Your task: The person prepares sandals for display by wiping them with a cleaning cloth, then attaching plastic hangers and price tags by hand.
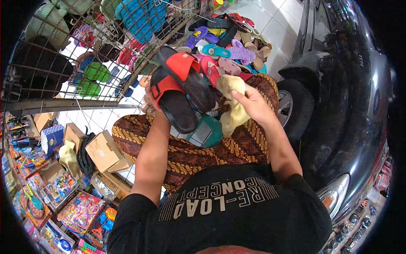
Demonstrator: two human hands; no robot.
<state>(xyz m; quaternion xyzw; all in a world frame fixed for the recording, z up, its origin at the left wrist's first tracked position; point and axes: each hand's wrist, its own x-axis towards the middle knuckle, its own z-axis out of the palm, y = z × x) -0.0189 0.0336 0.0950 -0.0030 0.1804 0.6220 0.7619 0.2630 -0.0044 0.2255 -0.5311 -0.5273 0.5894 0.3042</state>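
A pair of black sandals with red straps [177,103] is held up over my lap. My left hand [150,101] is closed around their left side, its fingers partly hidden behind the soles. In my right hand [256,103] a pale yellow cloth [233,120] is pinched between thumb and fingers, hanging just right of the sandals and apart from my left hand. Beneath the sandals, between my legs, a green plastic stool or similar item [209,131] shows in part.
A heap of assorted sandals [228,53] lies on the white tiles ahead. A wire rack [97,42] with hanging footwear stands at the left. Cardboard boxes [105,150] and packaged toys [80,211] fill the lower left. A black car [338,118] stands close on the right.
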